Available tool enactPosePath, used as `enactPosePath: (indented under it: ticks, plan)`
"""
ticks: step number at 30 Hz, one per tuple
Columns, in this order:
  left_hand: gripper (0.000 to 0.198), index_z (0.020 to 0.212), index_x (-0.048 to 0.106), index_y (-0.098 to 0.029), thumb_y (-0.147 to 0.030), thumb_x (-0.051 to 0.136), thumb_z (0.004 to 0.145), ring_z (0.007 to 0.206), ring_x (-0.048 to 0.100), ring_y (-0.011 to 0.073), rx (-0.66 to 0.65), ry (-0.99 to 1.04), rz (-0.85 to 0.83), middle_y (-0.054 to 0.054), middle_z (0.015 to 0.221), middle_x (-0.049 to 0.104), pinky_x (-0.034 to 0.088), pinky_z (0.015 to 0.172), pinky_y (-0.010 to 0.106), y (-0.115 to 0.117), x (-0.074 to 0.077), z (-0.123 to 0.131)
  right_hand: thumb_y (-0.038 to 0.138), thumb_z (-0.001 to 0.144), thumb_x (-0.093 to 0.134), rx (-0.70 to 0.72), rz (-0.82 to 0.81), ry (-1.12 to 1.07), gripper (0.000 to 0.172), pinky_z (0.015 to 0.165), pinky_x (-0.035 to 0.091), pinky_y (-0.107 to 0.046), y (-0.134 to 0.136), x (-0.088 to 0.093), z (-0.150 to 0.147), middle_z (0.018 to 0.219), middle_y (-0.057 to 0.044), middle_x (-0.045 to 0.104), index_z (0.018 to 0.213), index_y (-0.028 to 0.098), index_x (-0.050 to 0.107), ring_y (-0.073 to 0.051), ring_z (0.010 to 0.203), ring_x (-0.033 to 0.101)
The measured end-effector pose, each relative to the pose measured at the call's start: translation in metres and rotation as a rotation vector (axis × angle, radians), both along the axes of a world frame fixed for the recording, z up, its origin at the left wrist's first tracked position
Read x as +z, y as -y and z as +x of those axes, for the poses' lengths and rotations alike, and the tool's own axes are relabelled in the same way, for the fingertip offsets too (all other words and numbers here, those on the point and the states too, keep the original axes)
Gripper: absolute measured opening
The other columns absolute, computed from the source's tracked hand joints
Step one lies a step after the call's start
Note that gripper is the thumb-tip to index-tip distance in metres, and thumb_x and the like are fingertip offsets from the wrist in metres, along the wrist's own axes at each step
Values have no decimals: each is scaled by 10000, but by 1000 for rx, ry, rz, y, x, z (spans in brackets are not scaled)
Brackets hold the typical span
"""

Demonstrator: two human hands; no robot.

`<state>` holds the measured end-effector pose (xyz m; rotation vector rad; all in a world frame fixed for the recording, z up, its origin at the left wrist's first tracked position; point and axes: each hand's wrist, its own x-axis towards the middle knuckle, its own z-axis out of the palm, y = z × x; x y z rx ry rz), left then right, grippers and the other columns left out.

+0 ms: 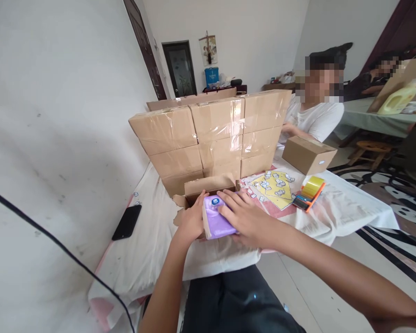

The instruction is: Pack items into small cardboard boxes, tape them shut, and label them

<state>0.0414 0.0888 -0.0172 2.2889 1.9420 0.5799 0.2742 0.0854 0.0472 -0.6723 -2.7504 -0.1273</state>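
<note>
A purple tissue pack [219, 223] with a blue label is held between my two hands at the near side of an open cardboard box [210, 184]. My left hand [193, 218] is closed on the pack's left end, its fingertips reaching toward the box opening. My right hand [244, 215] wraps over the right end, fingers lying across the top. Torn flaps of the box stand up behind and to the left of the pack. The box's inside is mostly hidden by my hands and the pack.
Stacked, taped cardboard boxes [218, 125] rise right behind the open box. A black phone [126, 222] lies at the left. To the right are small paper pieces on a yellow sheet [275, 190], a tape dispenser [310, 194] and a closed box [307, 155]. A person in white sits beyond.
</note>
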Motion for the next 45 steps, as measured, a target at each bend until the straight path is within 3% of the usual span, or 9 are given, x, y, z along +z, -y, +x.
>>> enactPosePath:
  ticks: [4, 7, 15, 25, 31, 35, 37, 40, 45]
  plan:
    - [332, 1058, 753, -234, -423, 522, 912, 706, 710, 264, -6, -69, 103, 93, 906, 787, 374, 578, 331, 1, -13, 4, 417, 812, 729, 5, -6, -82, 521, 968, 408, -496, -36, 18, -10, 1256, -195, 555, 1207, 149, 521, -350, 1115, 521]
    - [416, 741, 721, -241, -444, 443, 976, 626, 671, 211, -27, -104, 219, 40, 687, 740, 312, 564, 325, 5, -24, 8, 452, 798, 746, -33, 27, -118, 584, 952, 416, -485, -62, 16, -22, 1235, -195, 538, 1223, 137, 499, -352, 1110, 510]
    - [396, 618, 622, -217, -348, 464, 957, 640, 606, 177, -26, -114, 562, 24, 584, 664, 312, 638, 365, 7, -56, 9, 520, 757, 777, 10, -173, 95, 718, 901, 490, -471, -102, -35, -39, 1240, -182, 517, 1295, 139, 493, -350, 1145, 513]
    - [370, 566, 563, -262, -324, 463, 916, 613, 561, 188, 57, 24, 586, 33, 564, 631, 348, 650, 387, 7, -68, 10, 325, 730, 799, -97, -149, 332, 708, 740, 570, -445, -93, -27, -62, 1284, -228, 514, 1354, 144, 516, -402, 1177, 519]
    - [367, 645, 600, -265, -313, 402, 950, 721, 616, 200, 211, 237, 624, 37, 742, 744, 414, 805, 429, 9, -77, 27, 350, 824, 714, -76, -220, 372, 473, 757, 547, -417, -99, -40, -65, 1274, -175, 522, 1276, 229, 641, -343, 1058, 624]
    - [258, 814, 666, -259, -312, 458, 958, 1039, 621, 259, 332, 409, 794, 66, 1010, 748, 334, 1042, 518, 24, -91, 26, 395, 917, 647, 24, -403, 259, 367, 838, 544, -422, -101, -33, -47, 1193, -128, 608, 1242, 233, 697, -294, 977, 681]
    - [194, 995, 656, -244, -341, 495, 949, 1248, 513, 314, 401, 511, 888, 124, 1262, 643, 274, 1106, 570, 30, -97, 13, 416, 966, 589, 58, -444, 28, 352, 905, 536, -412, -97, -23, -28, 1160, -98, 666, 1253, 236, 685, -275, 1029, 680]
    - [445, 1370, 435, -241, -439, 433, 972, 1407, 389, 334, 389, 704, 901, 183, 1531, 371, 359, 1095, 573, 29, -98, -13, 426, 1005, 528, -88, -354, -531, 316, 1005, 500, -431, -88, -20, 8, 1190, -79, 695, 1222, 251, 676, -263, 1119, 653]
    - [764, 1590, 84, -281, -701, 95, 951, 1432, 450, 298, 138, 922, 626, 178, 1576, 400, 450, 1099, 554, 15, -90, -27, 529, 1030, 406, -256, -514, -1032, 469, 1091, 462, -531, -72, -73, 34, 1395, -93, 614, 1430, 307, 507, -293, 1310, 563]
